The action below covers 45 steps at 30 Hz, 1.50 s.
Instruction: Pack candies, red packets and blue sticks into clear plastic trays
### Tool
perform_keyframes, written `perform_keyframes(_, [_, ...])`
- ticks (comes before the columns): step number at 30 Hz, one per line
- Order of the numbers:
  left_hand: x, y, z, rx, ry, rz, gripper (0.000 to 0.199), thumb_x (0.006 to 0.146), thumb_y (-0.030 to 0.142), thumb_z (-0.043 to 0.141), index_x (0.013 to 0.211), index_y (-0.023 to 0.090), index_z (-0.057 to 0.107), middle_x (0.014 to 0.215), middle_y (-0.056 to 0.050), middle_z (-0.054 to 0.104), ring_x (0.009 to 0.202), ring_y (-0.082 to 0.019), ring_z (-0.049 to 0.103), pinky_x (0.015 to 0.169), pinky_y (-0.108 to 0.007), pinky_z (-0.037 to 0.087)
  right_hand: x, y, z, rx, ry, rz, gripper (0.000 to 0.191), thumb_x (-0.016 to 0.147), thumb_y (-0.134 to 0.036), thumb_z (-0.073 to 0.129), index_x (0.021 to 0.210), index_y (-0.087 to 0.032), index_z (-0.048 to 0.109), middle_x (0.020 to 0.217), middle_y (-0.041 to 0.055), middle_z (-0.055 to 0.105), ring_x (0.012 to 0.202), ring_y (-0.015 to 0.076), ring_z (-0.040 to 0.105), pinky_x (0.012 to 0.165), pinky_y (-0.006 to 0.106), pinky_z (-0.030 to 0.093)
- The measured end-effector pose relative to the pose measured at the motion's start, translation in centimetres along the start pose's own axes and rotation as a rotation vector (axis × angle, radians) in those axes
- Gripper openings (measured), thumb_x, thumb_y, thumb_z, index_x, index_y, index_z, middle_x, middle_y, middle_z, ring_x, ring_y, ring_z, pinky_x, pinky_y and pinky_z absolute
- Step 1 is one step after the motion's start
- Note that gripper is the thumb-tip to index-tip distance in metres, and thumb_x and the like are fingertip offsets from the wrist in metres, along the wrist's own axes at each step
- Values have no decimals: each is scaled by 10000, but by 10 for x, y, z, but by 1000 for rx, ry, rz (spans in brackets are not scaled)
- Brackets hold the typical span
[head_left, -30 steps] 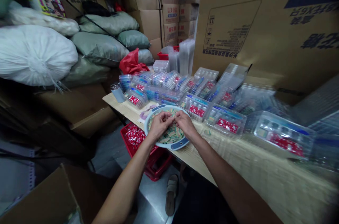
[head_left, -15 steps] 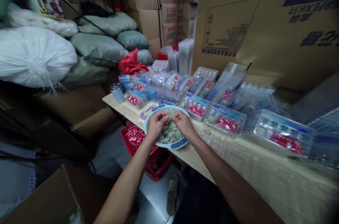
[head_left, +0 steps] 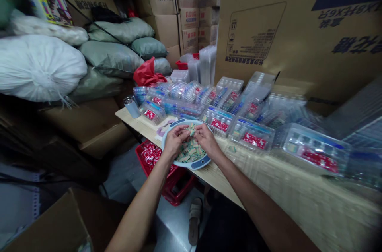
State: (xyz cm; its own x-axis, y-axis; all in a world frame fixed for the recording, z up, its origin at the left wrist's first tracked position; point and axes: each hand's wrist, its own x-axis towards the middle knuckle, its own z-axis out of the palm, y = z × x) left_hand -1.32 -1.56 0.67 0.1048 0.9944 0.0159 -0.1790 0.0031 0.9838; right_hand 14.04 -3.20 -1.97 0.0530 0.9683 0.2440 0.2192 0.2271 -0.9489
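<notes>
A light blue basin [head_left: 197,164] sits at the table's front edge, filled with small green and tan pieces [head_left: 191,152]. Over its left part is my left hand [head_left: 176,139], fingers pinched at a small green-tan piece. My right hand [head_left: 207,139] is over the right part, its thumb and fingertips also closed on small green-tan pieces. The two hands are close together, fingertips a little apart. Exactly how many pieces each holds is too small to tell.
Clear plastic trays with red dotted packets [head_left: 254,140] line the wooden table [head_left: 221,182]. A blue cup [head_left: 131,107] stands at its left end. Below is a red crate [head_left: 147,160] of red packets. Sacks [head_left: 110,56] and cartons [head_left: 165,29] are stacked behind.
The fingertips have shifted slightly over the basin, and small pieces now show more plainly between them. The view has moved a little.
</notes>
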Motion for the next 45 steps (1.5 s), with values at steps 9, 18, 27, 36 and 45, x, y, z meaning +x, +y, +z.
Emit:
perform_keyframes(9, [3, 3, -6, -92, 68, -88, 493, 502, 330, 965, 910, 125, 781, 893, -72, 749, 749, -154, 690, 770, -297, 592, -21, -23, 7, -381, -55, -353, 516, 865, -53, 359, 1299, -100, 634, 1215, 158, 659, 1207, 239, 582, 1066, 383, 466])
perform_keyframes(18, [-11, 21, 39, 142, 5, 47, 489, 537, 396, 942, 913, 132, 773, 851, -44, 743, 742, -162, 669, 715, -274, 554, -136, -55, -82, -876, -88, -144, 395, 902, -145, 495, 1262, -142, 658, 1172, 121, 667, 1077, 271, 569, 999, 405, 440])
perform_keyframes(27, [-32, -41, 191, 475, -587, 26, 155, 643, 182, 818, 785, 163, 761, 660, 1, 687, 627, -146, 618, 624, -243, 469, -215, -22, -151, -1158, -172, 284, 475, 907, -105, 450, 1335, -27, 640, 1528, 217, 487, 1404, 348, 441, 1156, 447, 339])
perform_keyframes(36, [-12, -70, 252, 853, -940, 328, 244, 565, -17, 656, 570, 215, 730, 575, 15, 680, 600, -166, 601, 620, -242, 430, -218, -21, -151, -1115, -148, 303, 466, 942, -159, 457, 1354, -43, 642, 1556, 217, 456, 1441, 349, 423, 1195, 457, 317])
perform_keyframes(45, [-15, -70, 245, 959, -1097, 475, 217, 625, 35, 637, 712, 203, 744, 732, -33, 698, 720, -196, 621, 702, -264, 448, -220, -17, -152, -1085, -129, 277, 482, 924, -171, 474, 1356, -45, 648, 1548, 225, 462, 1417, 367, 447, 1179, 482, 336])
